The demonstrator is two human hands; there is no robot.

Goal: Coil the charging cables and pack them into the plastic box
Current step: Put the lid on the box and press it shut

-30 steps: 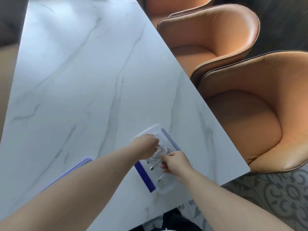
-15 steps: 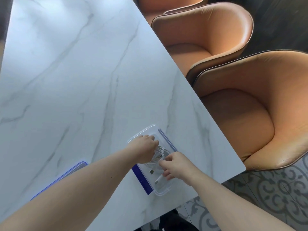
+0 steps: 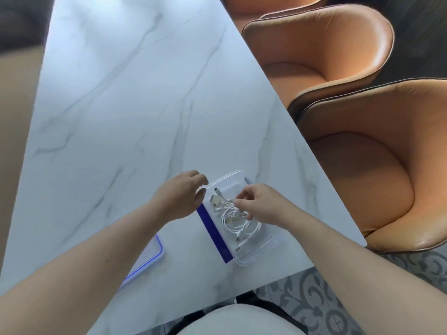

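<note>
Over the plastic box [image 3: 242, 176], both hands work from opposite long sides. The right hand [image 3: 262, 204] reaches in from the box's right side, its fingers [image 3: 242, 195] loosely curled with thumb and forefinger tips drawn close together just above the white charging cables [image 3: 233, 220]; whether they actually pinch a strand I cannot tell, since the tips overlap the coil. The left hand [image 3: 180, 194] hangs at the box's left far corner, fingers [image 3: 202, 181] bent and slightly parted, holding nothing, with the tips at or just over the rim; contact is unclear. The cables lie inside the box as a loose coil in its middle, directly beneath and just left of the right fingertips, with a plug end [image 3: 216, 189] lying toward the box's far end and other plug ends [image 3: 239, 247] trailing toward its near end. A blue clip flap [image 3: 212, 234] runs along the box's left long side. Left of the box and nearer the person, a blue-edged lid [image 3: 147, 262] lies flat on the marble worktop [image 3: 121, 117], partly hidden by the left forearm. Right of the box, beyond the worktop edge, stand orange chairs [image 3: 362, 153]
</note>
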